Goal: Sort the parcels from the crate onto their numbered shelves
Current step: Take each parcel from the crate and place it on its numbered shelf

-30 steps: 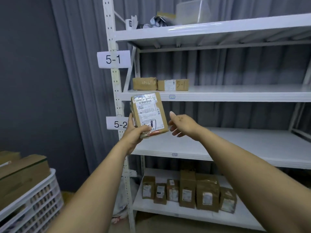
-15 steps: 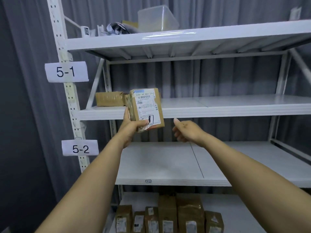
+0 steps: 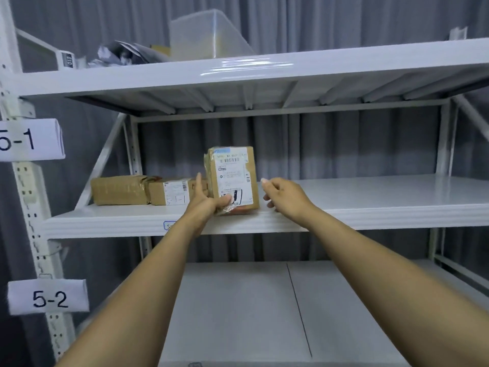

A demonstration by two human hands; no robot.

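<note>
The left hand [image 3: 203, 205] grips a parcel [image 3: 234, 176] by its lower left corner, thumb curled across the front and forefinger pointing up along the side. The right hand [image 3: 285, 197] hangs just beside the parcel's right edge, fingers loosely curled and holding nothing; whether it touches the box cannot be told. The parcel stands upright at the front edge of the middle shelf [image 3: 370, 215], though it is unclear whether it rests there or is held just above. It is brown card with a white shipping label bearing a barcode and small print too blurred to read; a black handwritten mark near the bottom is partly hidden by the thumb. To its left on the same shelf lie a box [image 3: 169, 193] with "5-1-1" written by hand on its label, and beyond that a taped brown box [image 3: 119, 190]. The post at the left carries tags reading "5-1" [image 3: 29, 140] and "5-2" [image 3: 49, 298]. A small sticker [image 3: 169, 225] on the shelf edge is unreadable. On the top shelf sit a clear tub [image 3: 206, 35], some papers [image 3: 124, 53] and a small white piece marked "010" [image 3: 66, 59].
</note>
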